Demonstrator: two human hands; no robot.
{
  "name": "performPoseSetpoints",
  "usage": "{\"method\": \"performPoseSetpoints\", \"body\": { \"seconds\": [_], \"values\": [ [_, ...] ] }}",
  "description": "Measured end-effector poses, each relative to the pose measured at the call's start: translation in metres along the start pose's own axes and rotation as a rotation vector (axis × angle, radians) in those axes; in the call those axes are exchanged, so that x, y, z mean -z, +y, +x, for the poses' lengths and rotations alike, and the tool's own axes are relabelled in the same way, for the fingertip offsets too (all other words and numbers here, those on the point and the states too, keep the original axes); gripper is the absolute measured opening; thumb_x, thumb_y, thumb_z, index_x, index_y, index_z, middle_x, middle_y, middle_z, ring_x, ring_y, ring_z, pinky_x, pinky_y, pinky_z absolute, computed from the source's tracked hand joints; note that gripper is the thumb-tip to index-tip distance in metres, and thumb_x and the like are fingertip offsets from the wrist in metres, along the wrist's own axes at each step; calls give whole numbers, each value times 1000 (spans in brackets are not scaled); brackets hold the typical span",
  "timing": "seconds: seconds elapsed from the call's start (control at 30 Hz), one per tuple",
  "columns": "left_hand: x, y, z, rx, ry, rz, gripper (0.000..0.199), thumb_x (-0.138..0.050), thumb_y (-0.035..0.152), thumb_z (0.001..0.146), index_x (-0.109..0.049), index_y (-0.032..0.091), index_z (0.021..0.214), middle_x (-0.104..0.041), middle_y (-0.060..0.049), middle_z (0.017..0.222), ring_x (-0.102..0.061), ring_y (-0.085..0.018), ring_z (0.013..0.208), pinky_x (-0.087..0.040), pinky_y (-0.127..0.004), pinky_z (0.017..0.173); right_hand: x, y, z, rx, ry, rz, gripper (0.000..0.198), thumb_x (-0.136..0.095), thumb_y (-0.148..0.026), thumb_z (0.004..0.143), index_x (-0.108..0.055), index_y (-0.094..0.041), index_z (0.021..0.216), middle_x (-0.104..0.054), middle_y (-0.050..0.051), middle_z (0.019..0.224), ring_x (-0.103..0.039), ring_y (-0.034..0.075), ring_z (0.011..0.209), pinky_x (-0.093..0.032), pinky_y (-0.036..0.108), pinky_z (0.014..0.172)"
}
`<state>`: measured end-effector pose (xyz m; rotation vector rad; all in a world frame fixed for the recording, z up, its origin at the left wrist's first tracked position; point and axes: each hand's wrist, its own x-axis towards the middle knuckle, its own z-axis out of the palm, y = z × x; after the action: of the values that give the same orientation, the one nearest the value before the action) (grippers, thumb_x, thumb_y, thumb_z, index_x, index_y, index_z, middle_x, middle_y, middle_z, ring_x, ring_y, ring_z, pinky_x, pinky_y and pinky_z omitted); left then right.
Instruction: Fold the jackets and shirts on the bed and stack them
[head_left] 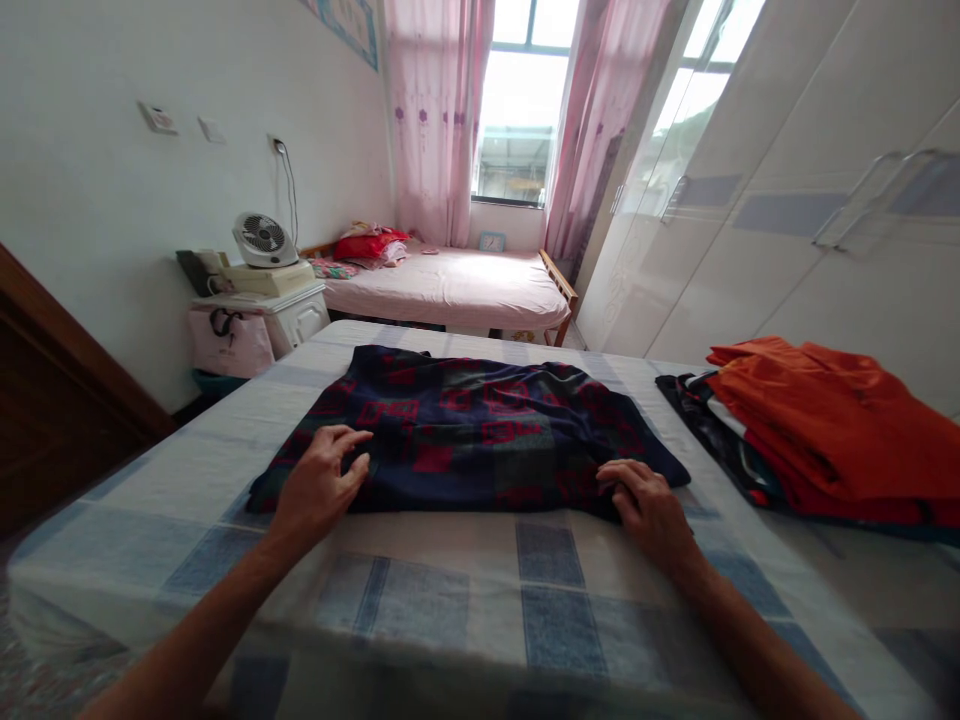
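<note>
A dark garment (450, 440) in navy and green with red block patterns lies folded into a wide shape on the bed, its sides slanting inward toward the far edge. My left hand (321, 482) is over its near left part, thumb and fingers apart, with nothing between them. At the near right corner, my right hand (646, 500) rests on the cloth, fingers stretched forward and slightly bent. The fabric under both palms is hidden.
The bed has a blue-and-white checked sheet (442, 600). On the right sits a clothes stack topped by an orange garment (847, 420), near a white wardrobe (795, 160). Beyond are a pink-covered bed (465, 285) and a small fan (264, 240) on a cabinet (300, 320).
</note>
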<state>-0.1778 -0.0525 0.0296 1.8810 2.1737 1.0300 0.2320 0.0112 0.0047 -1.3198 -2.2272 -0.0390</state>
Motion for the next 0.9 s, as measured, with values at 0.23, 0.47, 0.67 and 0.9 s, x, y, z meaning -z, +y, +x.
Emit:
{"method": "performPoseSetpoints", "body": {
  "seconds": [0.23, 0.47, 0.67, 0.9],
  "values": [
    [-32, 6, 3, -415, -213, 227, 48, -45, 46, 86, -52, 26, 129, -39, -6, 145, -31, -28, 135, -24, -47, 110, -2, -32, 18, 138, -44, -26, 36, -44, -31, 89, -53, -22, 123, -54, 8, 131, -45, 22, 122, -34, 41, 101],
    [-20, -13, 31, -280, -388, 196, 51, -31, 53, 90, -56, 25, 124, -52, -2, 136, -47, -21, 125, -34, -37, 106, -1, -2, 37, -98, -253, 105, 38, -35, -42, 91, -62, -25, 111, -63, 5, 119, -59, 21, 108, -45, 36, 92],
    [-9, -51, 127, -212, -196, 294, 43, -37, 36, 85, -62, 18, 115, -54, -7, 131, -51, -21, 120, -36, -32, 105, -2, 52, 112, -227, -50, -31, 45, -37, -41, 87, -58, -17, 118, -58, 11, 123, -55, 26, 112, -41, 39, 97],
    [-35, -106, 216, -161, -171, 311, 53, -39, 26, 77, -52, 12, 127, -46, -11, 139, -38, -25, 130, -26, -38, 110, -50, 105, 206, -425, -215, -74, 59, -35, -45, 85, -51, -7, 127, -51, 17, 133, -46, 28, 124, -34, 39, 104]
  ]
}}
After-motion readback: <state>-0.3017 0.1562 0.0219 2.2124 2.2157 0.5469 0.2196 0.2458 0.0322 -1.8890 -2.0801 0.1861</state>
